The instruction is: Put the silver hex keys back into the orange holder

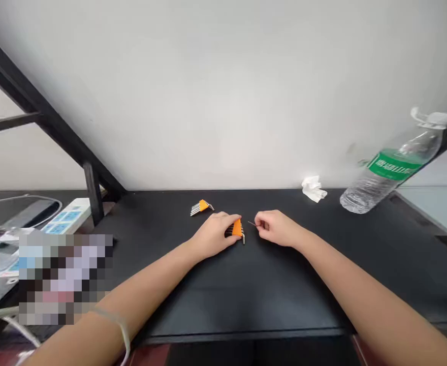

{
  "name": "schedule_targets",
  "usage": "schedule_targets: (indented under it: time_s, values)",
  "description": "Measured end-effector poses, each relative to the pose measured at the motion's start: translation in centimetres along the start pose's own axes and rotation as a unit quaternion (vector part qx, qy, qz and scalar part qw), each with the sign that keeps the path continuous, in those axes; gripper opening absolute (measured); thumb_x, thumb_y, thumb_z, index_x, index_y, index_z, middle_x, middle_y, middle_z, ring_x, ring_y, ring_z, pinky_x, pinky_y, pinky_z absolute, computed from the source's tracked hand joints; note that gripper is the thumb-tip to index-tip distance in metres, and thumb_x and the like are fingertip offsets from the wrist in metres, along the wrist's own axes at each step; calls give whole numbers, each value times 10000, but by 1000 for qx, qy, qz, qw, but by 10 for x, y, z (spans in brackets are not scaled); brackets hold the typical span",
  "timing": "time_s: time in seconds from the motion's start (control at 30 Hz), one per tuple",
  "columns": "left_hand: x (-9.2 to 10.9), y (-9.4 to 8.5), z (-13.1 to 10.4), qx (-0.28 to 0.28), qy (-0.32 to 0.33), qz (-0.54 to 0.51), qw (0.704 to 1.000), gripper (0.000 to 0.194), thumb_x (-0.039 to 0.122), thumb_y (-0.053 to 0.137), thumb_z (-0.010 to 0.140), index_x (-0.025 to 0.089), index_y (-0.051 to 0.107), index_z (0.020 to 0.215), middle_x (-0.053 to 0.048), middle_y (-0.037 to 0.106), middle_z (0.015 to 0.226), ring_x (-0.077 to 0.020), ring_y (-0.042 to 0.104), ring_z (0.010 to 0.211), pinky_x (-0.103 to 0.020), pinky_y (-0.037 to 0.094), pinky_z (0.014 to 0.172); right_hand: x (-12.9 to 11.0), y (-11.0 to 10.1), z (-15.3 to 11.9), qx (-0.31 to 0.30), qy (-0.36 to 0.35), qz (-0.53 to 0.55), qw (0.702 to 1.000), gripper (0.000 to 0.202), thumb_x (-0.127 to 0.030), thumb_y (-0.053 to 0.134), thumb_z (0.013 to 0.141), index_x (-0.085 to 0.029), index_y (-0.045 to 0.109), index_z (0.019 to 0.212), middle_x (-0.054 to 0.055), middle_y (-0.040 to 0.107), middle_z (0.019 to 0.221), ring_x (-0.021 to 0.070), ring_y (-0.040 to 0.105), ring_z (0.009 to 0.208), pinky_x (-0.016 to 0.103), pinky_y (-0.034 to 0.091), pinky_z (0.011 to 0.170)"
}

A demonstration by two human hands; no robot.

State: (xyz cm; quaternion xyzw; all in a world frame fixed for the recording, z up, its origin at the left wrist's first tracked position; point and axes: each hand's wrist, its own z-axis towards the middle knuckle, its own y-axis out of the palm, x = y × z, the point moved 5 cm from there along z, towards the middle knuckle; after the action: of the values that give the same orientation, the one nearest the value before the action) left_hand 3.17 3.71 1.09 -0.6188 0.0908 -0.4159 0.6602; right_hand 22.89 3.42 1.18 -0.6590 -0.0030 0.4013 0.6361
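Note:
Near the middle of the black table point(208, 305), my left hand point(216, 235) grips an orange holder point(237, 227) with several metal hex keys in it, their bent ends pointing right. To its right, my right hand point(272, 227) pinches a thin dark rod point(252, 223), whose tip points left toward the holder without touching it. A second orange holder point(203, 205) with several hex keys lies on the table behind my left hand.
A large clear bottle point(393, 165) with a green label leans at the back right. Crumpled white tissue point(313, 188) lies by the wall. On the left are a black metal frame point(93, 193), a white power strip point(69, 216) and white cables.

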Motion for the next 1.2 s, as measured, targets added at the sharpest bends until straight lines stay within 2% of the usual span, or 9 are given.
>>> schedule_targets:
  time_s: [0.17,0.43,0.77,1.0,1.2]
  values:
    - [-6,5,2,0,-4,-1,1000,518,308,755,848,217,614,1338,-69,733,1140,-264,670,1070,-424,531,974,-3,12,4,24,-21,-5,999,152,-57,551,842,-204,579,819,-9,611,822,122,530,707,248,386,654]
    - [-5,4,1,23,9,6,1000,496,306,773,838,238,626,1307,-64,743,1096,-267,689,1046,-431,546,959,-2,8,2,33,-3,10,999,127,-87,556,867,-206,562,825,-11,603,815,124,519,694,250,383,632]
    - [-5,6,-1,32,9,7,999,501,308,791,829,226,635,1298,-77,752,1130,-272,701,1053,-441,560,958,-3,12,3,36,-39,-21,998,166,-109,528,934,-199,574,803,-14,577,806,110,486,666,253,378,652]
    - [-3,7,-1,30,9,12,999,512,301,790,833,208,629,1310,-80,755,1098,-277,699,1061,-451,562,959,-3,12,0,45,-30,-22,998,165,-115,526,962,-202,612,851,2,592,843,128,538,730,255,393,668]
    - [2,7,-3,25,37,31,999,494,311,774,846,206,629,1306,-94,751,1101,-288,691,1077,-459,557,946,-8,11,-6,66,-74,-92,991,225,-127,476,1011,-198,663,907,31,601,917,124,516,696,269,385,640]
